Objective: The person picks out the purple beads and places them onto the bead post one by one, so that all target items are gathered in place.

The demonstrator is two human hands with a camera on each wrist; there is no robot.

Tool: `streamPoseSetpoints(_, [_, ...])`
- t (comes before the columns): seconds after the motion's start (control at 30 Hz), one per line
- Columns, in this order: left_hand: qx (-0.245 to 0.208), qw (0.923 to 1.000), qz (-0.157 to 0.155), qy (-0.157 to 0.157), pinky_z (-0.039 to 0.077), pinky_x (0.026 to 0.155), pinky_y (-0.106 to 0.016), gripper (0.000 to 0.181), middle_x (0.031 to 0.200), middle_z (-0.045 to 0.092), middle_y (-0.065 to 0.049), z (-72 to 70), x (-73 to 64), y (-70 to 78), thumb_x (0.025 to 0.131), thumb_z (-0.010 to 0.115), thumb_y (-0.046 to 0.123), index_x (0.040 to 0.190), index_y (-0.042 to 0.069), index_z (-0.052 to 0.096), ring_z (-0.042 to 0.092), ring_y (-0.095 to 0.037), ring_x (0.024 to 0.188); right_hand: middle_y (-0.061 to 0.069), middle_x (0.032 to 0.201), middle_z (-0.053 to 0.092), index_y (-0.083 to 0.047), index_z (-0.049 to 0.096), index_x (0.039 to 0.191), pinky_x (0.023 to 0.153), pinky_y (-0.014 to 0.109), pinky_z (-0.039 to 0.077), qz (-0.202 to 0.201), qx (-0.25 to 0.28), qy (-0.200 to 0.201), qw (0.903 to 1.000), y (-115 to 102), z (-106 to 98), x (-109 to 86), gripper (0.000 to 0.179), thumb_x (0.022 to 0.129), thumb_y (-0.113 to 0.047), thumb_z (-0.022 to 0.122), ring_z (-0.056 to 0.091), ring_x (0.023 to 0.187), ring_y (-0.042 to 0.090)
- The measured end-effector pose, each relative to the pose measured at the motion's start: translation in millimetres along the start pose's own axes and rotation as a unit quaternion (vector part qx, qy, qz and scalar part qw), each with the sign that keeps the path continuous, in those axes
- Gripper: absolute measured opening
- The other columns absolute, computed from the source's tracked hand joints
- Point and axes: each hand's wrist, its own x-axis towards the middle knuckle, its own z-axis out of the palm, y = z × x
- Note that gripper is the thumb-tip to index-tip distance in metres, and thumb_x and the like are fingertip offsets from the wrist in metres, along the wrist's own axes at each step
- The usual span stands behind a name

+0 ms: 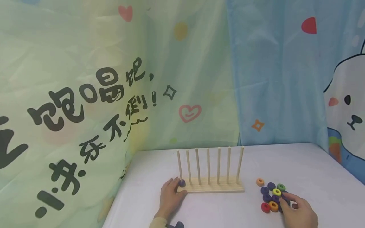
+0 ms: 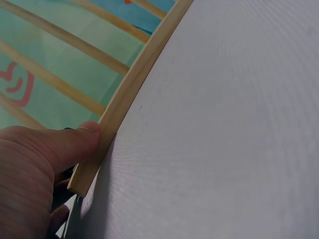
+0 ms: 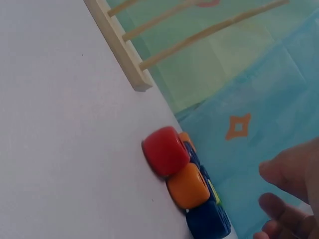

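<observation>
Right beside my right hand (image 1: 300, 212), the beads (image 1: 275, 199) sit bunched, likely for easy reach; I see its thumb and fingers apart. Well left of it, my left hand (image 1: 170, 195) is clamped on the peg rack (image 1: 211, 189), presumably steadying it.

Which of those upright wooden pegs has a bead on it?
The leftmost peg in the head view, nearest the left hand: a dark purple bead sits around its foot, while the other six pegs stand bare.
</observation>
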Motion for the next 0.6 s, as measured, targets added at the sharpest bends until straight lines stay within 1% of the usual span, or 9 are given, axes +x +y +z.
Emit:
streamPoseSetpoints(0.1, [-0.005,1.0000,0.002,0.000,0.029,0.112,-0.059,0.058,0.134,0.061,-0.010,0.1,-0.4,-0.8,0.077,0.078,0.030,0.127,0.004,0.063,0.044,-0.037,0.132,0.025,0.125,0.046,-0.002,0.053,0.131,0.078,0.052,0.045,0.008,-0.028,-0.021,0.9994,2.5,-0.9,3.4,0.042,0.094,-0.019,0.063,0.046,0.109,0.042])
streamPoseSetpoints(0.27, [-0.006,1.0000,0.003,0.001,0.029,0.111,-0.060,0.059,0.134,0.061,-0.010,0.5,1.3,-0.9,0.076,0.079,0.031,0.126,0.004,0.063,0.044,-0.037,0.132,0.026,0.123,0.047,-0.001,0.054,0.129,0.077,0.049,0.047,0.007,-0.051,-0.038,0.9979,7.0,-0.5,7.1,0.042,0.092,-0.019,0.066,0.048,0.107,0.043])
streamPoseSetpoints(0.37, [-0.001,1.0000,-0.003,0.000,0.029,0.111,-0.059,0.059,0.134,0.061,-0.009,1.8,1.7,-1.9,0.076,0.079,0.032,0.127,0.006,0.063,0.045,-0.036,0.133,0.025,0.120,0.049,-0.001,0.055,0.125,0.075,0.047,0.046,0.016,-0.056,-0.043,0.9974,9.7,-0.4,9.1,0.041,0.091,-0.020,0.067,0.050,0.103,0.041])
streamPoseSetpoints(0.47, [0.001,1.0000,-0.005,0.000,0.030,0.111,-0.058,0.059,0.134,0.061,-0.008,2.7,1.6,-2.9,0.077,0.079,0.032,0.127,0.006,0.063,0.045,-0.035,0.133,0.025,0.120,0.051,-0.001,0.056,0.123,0.073,0.046,0.046,0.023,-0.048,-0.053,0.9972,13.9,-1.5,11.8,0.040,0.091,-0.021,0.069,0.053,0.097,0.038])
streamPoseSetpoints(0.6, [-0.001,1.0000,-0.003,0.004,0.031,0.110,-0.060,0.058,0.134,0.061,-0.008,2.8,1.5,-2.8,0.076,0.079,0.033,0.126,0.007,0.064,0.045,-0.036,0.132,0.026,0.123,0.052,-0.002,0.055,0.124,0.071,0.044,0.048,0.028,-0.033,-0.089,0.9951,20.9,-2.7,17.4,0.047,0.088,-0.027,0.073,0.056,0.094,0.037])
